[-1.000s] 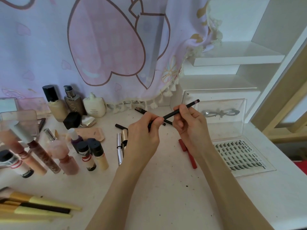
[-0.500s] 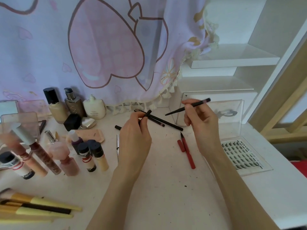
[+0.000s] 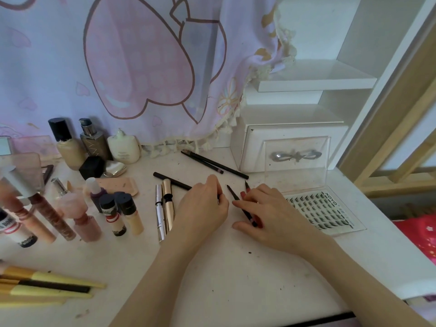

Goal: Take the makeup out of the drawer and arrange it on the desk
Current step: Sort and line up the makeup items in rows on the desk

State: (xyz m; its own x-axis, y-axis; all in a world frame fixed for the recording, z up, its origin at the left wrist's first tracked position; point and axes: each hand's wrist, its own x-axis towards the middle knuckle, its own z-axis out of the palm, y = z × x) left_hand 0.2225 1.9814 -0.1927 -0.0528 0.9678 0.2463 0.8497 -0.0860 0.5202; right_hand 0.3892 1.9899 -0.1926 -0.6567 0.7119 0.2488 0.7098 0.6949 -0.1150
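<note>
**Both hands down on the desk among the pencils**

We find the left hand (image 3: 203, 206) lowered to the white desk (image 3: 212, 274), fingers curled, with a small dark end showing at its fingertips; we cannot tell whether it grips that item. The right hand (image 3: 266, 215) rests just beside it, its fingers pinching a thin black pencil (image 3: 236, 197) whose point angles up and left. A red pencil (image 3: 247, 191) lies under the same fingers, touching them.

Two black pencils (image 3: 212, 164) lie together near the back, in front of the white drawer unit (image 3: 290, 138). Another black stick (image 3: 172, 181) runs behind the left hand. Two metallic tubes (image 3: 164, 206) lie side by side to its left. Foundation bottles (image 3: 77, 145) stand along the curtain. A lash tray (image 3: 323, 211) sits to the right of the right hand.
</note>
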